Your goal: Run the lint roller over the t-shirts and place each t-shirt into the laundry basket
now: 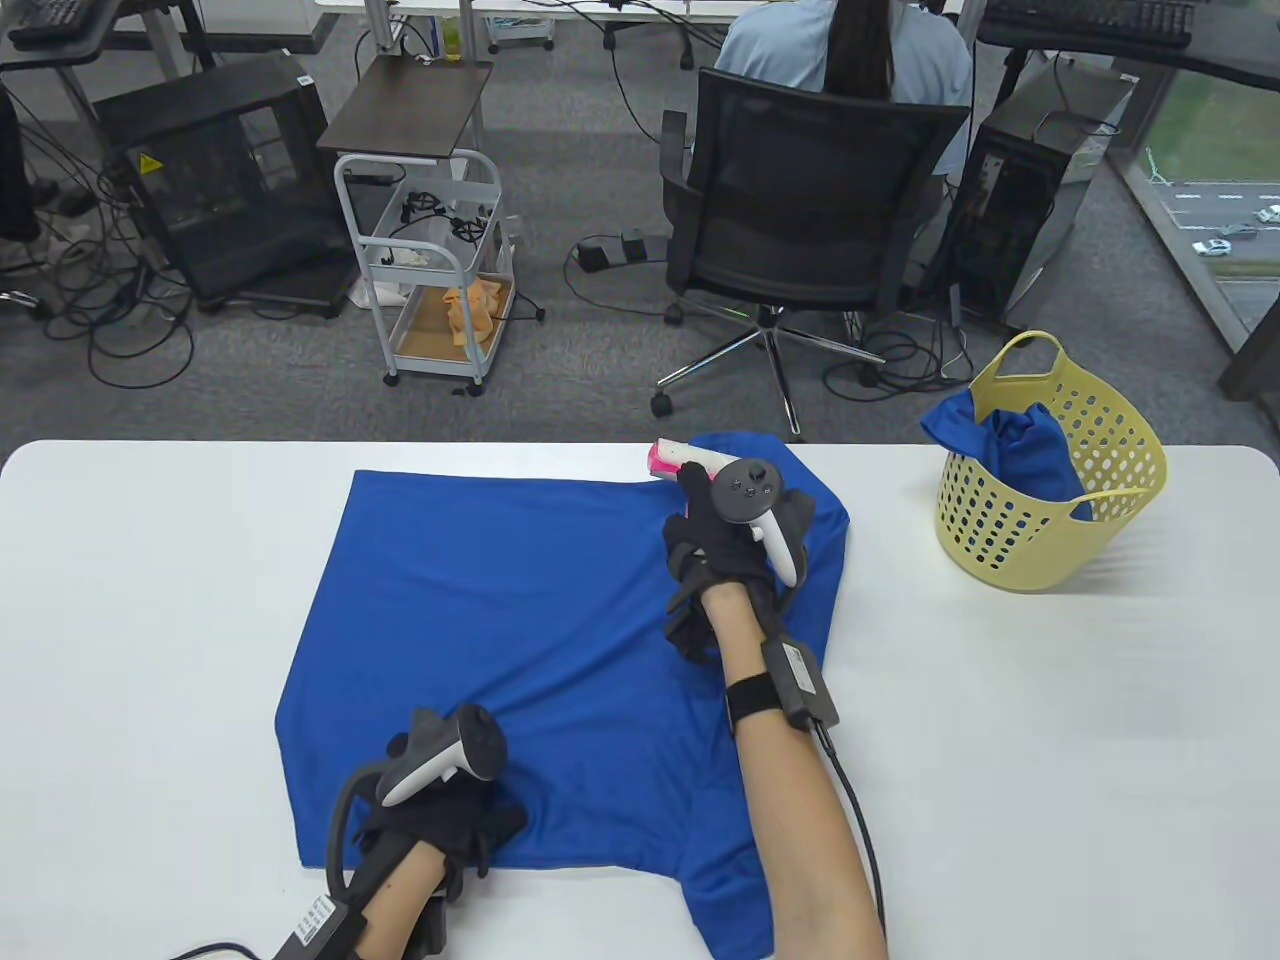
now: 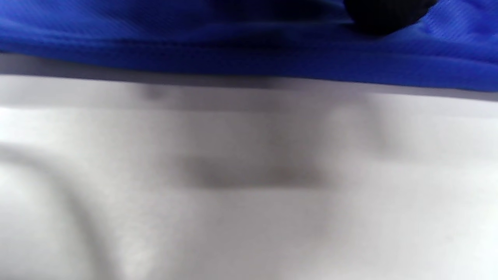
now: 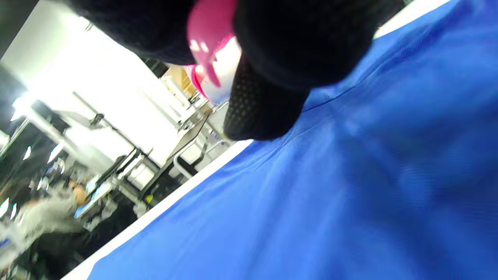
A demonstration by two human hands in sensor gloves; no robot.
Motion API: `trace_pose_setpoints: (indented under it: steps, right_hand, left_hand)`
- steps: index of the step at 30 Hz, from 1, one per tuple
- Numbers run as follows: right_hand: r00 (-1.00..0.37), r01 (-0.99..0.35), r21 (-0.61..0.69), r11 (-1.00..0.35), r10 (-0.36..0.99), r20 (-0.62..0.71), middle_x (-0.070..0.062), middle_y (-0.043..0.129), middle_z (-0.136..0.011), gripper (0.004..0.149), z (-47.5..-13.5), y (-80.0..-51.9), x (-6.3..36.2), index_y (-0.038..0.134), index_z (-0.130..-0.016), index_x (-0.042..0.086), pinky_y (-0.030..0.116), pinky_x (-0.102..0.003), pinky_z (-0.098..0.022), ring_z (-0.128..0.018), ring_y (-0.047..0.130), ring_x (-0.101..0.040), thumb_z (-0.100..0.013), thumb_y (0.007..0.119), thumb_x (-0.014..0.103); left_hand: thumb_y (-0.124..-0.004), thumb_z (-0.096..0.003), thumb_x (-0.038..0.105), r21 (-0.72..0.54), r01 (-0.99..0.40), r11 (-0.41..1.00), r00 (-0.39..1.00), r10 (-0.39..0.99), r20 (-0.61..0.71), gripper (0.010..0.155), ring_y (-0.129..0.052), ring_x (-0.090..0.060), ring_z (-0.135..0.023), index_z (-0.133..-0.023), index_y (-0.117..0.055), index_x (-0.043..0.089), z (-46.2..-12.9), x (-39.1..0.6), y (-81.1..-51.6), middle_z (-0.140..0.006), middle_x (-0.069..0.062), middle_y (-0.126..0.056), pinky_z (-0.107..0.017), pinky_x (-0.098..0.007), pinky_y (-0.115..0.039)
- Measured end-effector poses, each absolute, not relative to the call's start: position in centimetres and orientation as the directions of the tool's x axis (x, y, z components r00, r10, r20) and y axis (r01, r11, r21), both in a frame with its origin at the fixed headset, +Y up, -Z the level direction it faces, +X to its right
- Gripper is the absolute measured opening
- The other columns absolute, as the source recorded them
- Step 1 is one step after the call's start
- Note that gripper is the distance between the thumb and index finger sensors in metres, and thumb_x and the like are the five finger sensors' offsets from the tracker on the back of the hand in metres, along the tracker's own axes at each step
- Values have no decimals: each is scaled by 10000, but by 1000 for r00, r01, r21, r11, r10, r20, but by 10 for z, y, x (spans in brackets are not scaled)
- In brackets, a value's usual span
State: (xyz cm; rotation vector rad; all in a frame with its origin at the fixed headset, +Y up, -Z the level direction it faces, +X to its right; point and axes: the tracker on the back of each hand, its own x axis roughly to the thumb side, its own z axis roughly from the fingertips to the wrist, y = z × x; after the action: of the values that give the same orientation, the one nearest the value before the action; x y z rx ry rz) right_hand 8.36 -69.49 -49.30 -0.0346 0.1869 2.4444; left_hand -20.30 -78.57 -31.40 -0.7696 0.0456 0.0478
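Observation:
A blue t-shirt [image 1: 520,620] lies spread flat on the white table [image 1: 1050,750]. My right hand [image 1: 735,545] grips the pink and white lint roller [image 1: 675,458] at the shirt's far edge; its pink handle [image 3: 210,35] shows between the gloved fingers [image 3: 268,101] over the blue cloth [image 3: 350,186]. My left hand [image 1: 450,815] rests on the shirt's near hem, fingers loosely bent. The left wrist view shows only the blurred blue hem [image 2: 249,50] and a black fingertip [image 2: 385,13] on it. The yellow laundry basket [image 1: 1050,500] stands at the right with a blue t-shirt [image 1: 1020,450] in it.
Past the table's far edge a person sits in a black office chair [image 1: 800,220]. A white trolley [image 1: 435,270] and computer towers stand on the grey carpet. Bare white tabletop [image 2: 249,175] lies left of the shirt and between shirt and basket.

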Motion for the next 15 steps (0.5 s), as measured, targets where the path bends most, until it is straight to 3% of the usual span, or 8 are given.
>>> trace_pose_setpoints:
  steps: [3,8,11,15]
  right_hand:
    - [-829,-539,254,-803,559,7,-245,740,-948,625,-435,-685,69,337,-1069,204,928,-160,-195,-486,1032,-163,-566,685,331]
    - [-849,-492,339,-802,528,18,-277,755,-918,622,-343,-714,43,357,-1062,160,985,-159,-242,-496,1058,-178,-559,687,321]
    - [-826,-529,344,-776,563,0,-316,694,-935,623,-308,-732,36,329,-1057,144,998,-216,-287,-555,1034,-256,-560,675,288]
    - [-905,-392,366,-844,425,10,-300,683,-948,637,-279,-734,33,287,-1061,161,1011,-219,-293,-562,1038,-265,-567,666,298]
  left_hand:
    - [-542,-490,685,-695,-56,717,998,25,-54,852,-7,-541,-1048,-1059,19,390,-314,-202,-786,-1125,-57,79,-709,-766,-271]
    - [-536,-490,687,-691,-56,721,998,27,-53,852,-5,-542,-1048,-1059,22,387,-313,-202,-786,-1125,-59,82,-709,-766,-268]
    - [-532,-488,688,-687,-61,724,998,31,-57,851,2,-538,-1047,-1059,24,389,-312,-202,-787,-1124,-55,85,-707,-765,-263]
    - [-529,-488,688,-687,-67,724,997,33,-63,849,10,-533,-1047,-1056,26,390,-312,-202,-787,-1121,-51,92,-708,-765,-257]
